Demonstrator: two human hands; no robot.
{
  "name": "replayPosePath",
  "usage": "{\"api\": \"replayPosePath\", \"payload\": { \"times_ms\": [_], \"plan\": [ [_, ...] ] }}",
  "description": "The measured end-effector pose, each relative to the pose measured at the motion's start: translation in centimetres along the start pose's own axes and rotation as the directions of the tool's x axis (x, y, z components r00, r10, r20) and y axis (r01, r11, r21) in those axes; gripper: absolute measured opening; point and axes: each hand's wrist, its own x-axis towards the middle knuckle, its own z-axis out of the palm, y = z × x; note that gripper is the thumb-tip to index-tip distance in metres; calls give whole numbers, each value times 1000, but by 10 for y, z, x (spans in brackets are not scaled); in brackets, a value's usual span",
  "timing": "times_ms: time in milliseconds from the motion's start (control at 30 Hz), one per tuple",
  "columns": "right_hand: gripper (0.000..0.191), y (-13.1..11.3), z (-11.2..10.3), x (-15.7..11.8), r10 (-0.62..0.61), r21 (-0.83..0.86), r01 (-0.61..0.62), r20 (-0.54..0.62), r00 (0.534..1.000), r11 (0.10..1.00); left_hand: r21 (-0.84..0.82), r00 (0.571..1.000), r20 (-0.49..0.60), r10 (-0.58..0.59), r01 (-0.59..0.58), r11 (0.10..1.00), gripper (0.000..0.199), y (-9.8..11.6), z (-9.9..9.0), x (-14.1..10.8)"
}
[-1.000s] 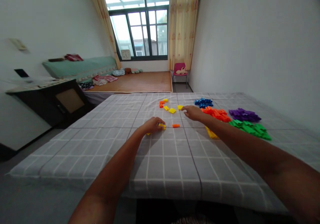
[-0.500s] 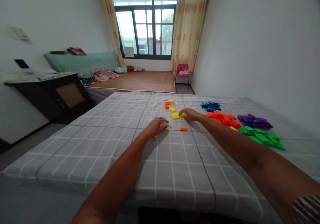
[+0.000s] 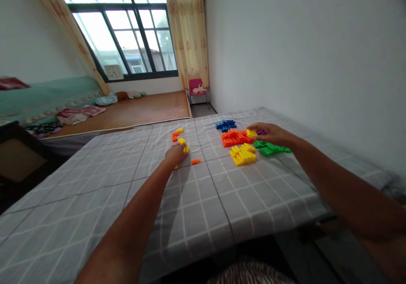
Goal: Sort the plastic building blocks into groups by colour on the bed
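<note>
Arms (image 3: 139, 216) outstretched — left hand (image 3: 175, 154) curled, right hand (image 3: 269, 133) palm-down

We note that the right hand (image 3: 268, 133) has moved from the middle blocks to the piles, holding a yellow piece (image 3: 251, 133) by the orange pile (image 3: 234, 137) and largely hiding the purple pile (image 3: 261, 132). The yellow pile (image 3: 242, 154), previously mostly covered, now shows. We find the left hand (image 3: 175, 154) farther forward, beside a yellow block (image 3: 186, 149).

Glossy beside matt

A matt, creased checked cloth (image 3: 95, 199) covers the tabletop (image 3: 177, 225) to its near edge. Toward the far edge, blue pieces (image 3: 226, 126) look glossy plastic; the yellow pile (image 3: 243, 154) and orange pile (image 3: 233, 137), smooth plastic with softer sheen.
</note>
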Motion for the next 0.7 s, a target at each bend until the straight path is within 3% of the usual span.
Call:
{"api": "replayPosePath", "payload": {
  "times_ms": [100,233,333,467,700],
  "plan": [
    [47,28,-7,-35,40,-87,-33,75,996,996,37,999,41,-31,30,999,48,5,-6,3],
    [43,44,13,-57,-54,-240,80,116,992,967,-19,997,74,-19,20,1000,43,20,-14,5],
    [50,42,29,-60,-95,-363,117,77,992,925,-112,999,45,-6,11,994,39,37,-17,2],
    [55,30,39,-58,-44,-512,83,88,995,855,-220,995,43,89,-77,972,38,57,-13,-5],
    [49,20,38,-55,19,-556,59,134,991,829,-348,956,-67,285,-291,892,29,83,-6,-16]
  ]
}}
